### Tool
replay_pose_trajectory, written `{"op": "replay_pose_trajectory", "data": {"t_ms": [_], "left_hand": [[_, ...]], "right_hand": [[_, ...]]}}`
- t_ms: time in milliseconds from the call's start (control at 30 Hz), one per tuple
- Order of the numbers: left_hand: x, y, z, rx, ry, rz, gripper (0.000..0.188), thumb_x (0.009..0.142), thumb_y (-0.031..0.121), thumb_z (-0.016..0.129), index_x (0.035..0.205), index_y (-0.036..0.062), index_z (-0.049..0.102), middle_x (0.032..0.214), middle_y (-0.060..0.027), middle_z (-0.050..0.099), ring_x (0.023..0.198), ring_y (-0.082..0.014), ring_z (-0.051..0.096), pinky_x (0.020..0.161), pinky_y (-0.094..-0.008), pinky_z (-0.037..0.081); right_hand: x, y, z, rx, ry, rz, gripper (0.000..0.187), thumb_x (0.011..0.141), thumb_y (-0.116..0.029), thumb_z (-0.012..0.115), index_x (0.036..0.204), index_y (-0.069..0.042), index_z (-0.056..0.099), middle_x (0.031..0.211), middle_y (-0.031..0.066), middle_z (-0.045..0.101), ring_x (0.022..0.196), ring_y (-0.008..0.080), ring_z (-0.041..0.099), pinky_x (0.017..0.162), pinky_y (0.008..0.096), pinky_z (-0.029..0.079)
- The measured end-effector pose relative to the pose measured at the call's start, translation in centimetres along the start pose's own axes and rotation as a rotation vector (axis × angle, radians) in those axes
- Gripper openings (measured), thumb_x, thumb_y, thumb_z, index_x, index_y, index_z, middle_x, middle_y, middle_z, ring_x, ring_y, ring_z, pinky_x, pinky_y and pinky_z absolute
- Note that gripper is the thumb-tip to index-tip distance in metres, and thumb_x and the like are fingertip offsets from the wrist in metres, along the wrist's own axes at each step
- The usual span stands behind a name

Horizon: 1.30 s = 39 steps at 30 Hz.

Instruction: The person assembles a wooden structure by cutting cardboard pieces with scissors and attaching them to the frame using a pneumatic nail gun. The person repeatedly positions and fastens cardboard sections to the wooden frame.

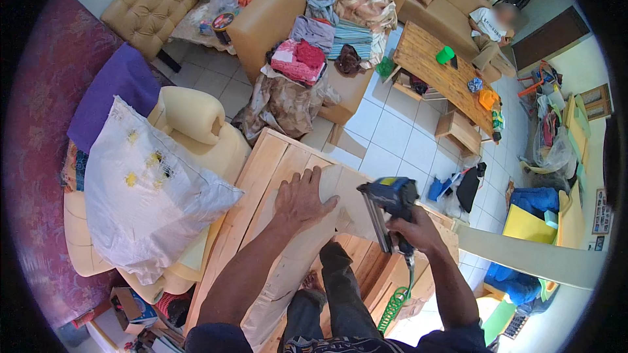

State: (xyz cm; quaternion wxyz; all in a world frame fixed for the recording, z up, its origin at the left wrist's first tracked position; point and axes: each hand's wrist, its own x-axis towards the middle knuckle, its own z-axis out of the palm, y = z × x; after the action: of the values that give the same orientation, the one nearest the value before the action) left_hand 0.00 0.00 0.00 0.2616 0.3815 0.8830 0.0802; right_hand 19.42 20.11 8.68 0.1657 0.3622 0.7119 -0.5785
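In my right hand [420,230] is a pneumatic staple gun [392,197], dark blue and black with a long metal magazine. A green coiled air hose [394,308] hangs from its handle. My left hand [302,200] lies flat with its fingers stretched out on a pale beige covering [271,282]. This covering lies over part of a light wooden frame [247,191] and runs down toward my legs. The gun's nose is to the right of my left hand, near the frame's far side; whether it touches the surface I cannot tell.
Left of the frame, a stuffed white sack [154,189] rests on a cream armchair [186,114]. Folded clothes [301,59] are piled on a tan sofa [261,10]. Beyond stand a wooden low table [435,68] and a seated person [490,26]. A pale beam or ledge [523,255] crosses at right.
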Motion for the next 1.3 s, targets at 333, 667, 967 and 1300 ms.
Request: {"op": "replay_pose_trajectory", "data": {"t_ms": [333, 667, 967, 1300], "left_hand": [[-1.2, -0.3, 2.8, -0.101, 0.064, -0.104, 0.06, 0.095, 0.055, 0.058, 0.119, 0.0002, 0.06, 0.112, -0.0178, 0.065, 0.102, -0.034, 0.068, 0.09, -0.0494, 0.052], [-1.4, -0.7, 4.5, -0.197, 0.4, -0.124, 0.031, 0.091, 0.034, 0.066, 0.097, 0.0036, 0.062, 0.094, -0.0167, 0.064, 0.084, -0.0343, 0.067, 0.08, -0.046, 0.054], [-4.6, -0.1, 4.1, -0.198, 0.599, -0.263, 0.028, 0.089, 0.021, 0.064, 0.108, 0.0005, 0.064, 0.111, -0.0185, 0.065, 0.1, -0.0364, 0.065, 0.094, -0.0512, 0.05], [-3.7, 0.6, 5.1, -0.272, 0.586, -0.518, 0.031, 0.087, 0.02, 0.064, 0.112, 0.002, 0.064, 0.112, -0.0165, 0.063, 0.097, -0.0332, 0.06, 0.081, -0.048, 0.043]], "right_hand": [[16.9, -11.4, -0.8, -0.122, -0.475, 0.339, 0.024, 0.084, -0.022, 0.068, 0.09, 0.001, 0.066, 0.06, 0.0041, 0.057, 0.043, 0.0166, 0.058, 0.041, 0.0339, 0.047], [32.4, -12.8, 7.5, -0.533, -1.08, 0.802, 0.024, 0.081, -0.022, 0.066, 0.099, -0.007, 0.068, 0.062, -0.0048, 0.042, 0.048, 0.0097, 0.04, 0.048, 0.0309, 0.04], [33.4, -14.1, 8.9, -0.502, -1.175, 0.876, 0.024, 0.082, -0.019, 0.064, 0.101, -0.004, 0.064, 0.061, -0.0053, 0.041, 0.045, 0.0091, 0.04, 0.045, 0.0308, 0.04], [34.4, -14.5, 10.6, -0.636, -1.17, 0.826, 0.024, 0.085, -0.019, 0.062, 0.103, -0.004, 0.066, 0.06, -0.0025, 0.044, 0.042, 0.0098, 0.042, 0.041, 0.0326, 0.042]]}}
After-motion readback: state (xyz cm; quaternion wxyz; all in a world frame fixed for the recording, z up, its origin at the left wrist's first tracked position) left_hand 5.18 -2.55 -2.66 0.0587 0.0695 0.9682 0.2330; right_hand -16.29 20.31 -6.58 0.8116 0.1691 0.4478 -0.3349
